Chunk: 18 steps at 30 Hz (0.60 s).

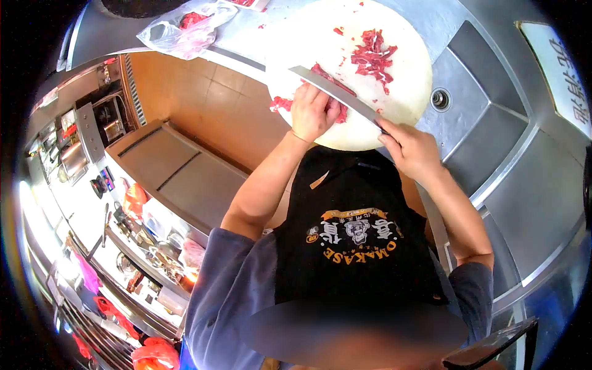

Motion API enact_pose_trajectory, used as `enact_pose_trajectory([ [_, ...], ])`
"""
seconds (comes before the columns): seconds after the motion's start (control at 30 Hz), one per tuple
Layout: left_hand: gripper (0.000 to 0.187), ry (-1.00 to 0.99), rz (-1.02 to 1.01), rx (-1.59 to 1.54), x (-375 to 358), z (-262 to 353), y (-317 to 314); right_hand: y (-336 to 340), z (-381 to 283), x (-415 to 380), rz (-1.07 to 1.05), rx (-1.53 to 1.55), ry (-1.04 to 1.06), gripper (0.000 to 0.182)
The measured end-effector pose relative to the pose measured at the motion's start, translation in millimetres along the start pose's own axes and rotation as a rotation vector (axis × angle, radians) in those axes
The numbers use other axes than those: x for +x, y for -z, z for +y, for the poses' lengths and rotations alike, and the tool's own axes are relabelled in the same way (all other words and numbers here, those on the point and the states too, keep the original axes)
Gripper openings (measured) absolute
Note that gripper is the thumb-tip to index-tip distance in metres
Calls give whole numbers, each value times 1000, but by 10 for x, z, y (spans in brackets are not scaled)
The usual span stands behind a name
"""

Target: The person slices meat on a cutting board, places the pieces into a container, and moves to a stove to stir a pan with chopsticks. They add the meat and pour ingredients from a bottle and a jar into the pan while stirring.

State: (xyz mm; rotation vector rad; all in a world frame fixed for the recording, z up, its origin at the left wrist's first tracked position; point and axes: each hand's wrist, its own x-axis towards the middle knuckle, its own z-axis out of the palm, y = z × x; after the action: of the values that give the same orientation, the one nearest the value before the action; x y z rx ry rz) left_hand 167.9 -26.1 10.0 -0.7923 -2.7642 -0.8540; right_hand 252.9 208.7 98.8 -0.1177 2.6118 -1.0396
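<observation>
My right hand [414, 149] grips the handle of a cleaver [336, 89], whose long blade lies across the round white cutting board [410, 61]. Curled fingers of my left hand [313, 113] press down on a piece of raw red meat [341, 115] right beside the blade. Part of that meat is hidden under the hand. Along the far side of the blade lies a strip of meat [320, 71]. Cut meat slices [375, 58] form a loose pile farther up the board. More meat [282, 104] sits at the board's left edge.
A clear plastic bag [185, 31] with red meat rests on the metal counter at upper left. On the right are a metal sink with a drain [440, 99] and a sign [558, 74]. Shelves crowded with utensils and bags [154, 354] stand at left.
</observation>
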Motion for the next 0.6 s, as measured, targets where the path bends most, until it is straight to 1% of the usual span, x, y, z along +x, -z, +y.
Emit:
enact_pose_trajectory([
  [0.07, 27, -54, 75, -13, -1, -23, -24, 40, 28, -130, -1, 9, -14, 31],
  [0.1, 27, -48, 76, -9, 6, -32, -34, 45, 47, -138, 4, 21, -27, 31],
  [0.17, 23, -62, 140, -23, 22, -23, -58, 5, 32, -28, 24, 58, 7, 30],
  [0.33, 19, -44, 88, -31, 12, -17, -28, -253, -51, 596, -3, 119, 34, 30],
  [0.43, 19, -28, 78, -35, 36, -23, -52, -115, 69, 227, 9, 154, 15, 29],
  [0.5, 21, -37, 111, -41, 48, -12, -26, -9, 129, 9, 28, 183, 12, 28],
  [0.57, 23, -31, 119, -57, 38, -40, -53, -52, 141, 78, 46, 220, 14, 28],
  [0.6, 22, -35, 112, -64, 41, -40, -53, -161, 112, 262, -20, 171, -16, 28],
])
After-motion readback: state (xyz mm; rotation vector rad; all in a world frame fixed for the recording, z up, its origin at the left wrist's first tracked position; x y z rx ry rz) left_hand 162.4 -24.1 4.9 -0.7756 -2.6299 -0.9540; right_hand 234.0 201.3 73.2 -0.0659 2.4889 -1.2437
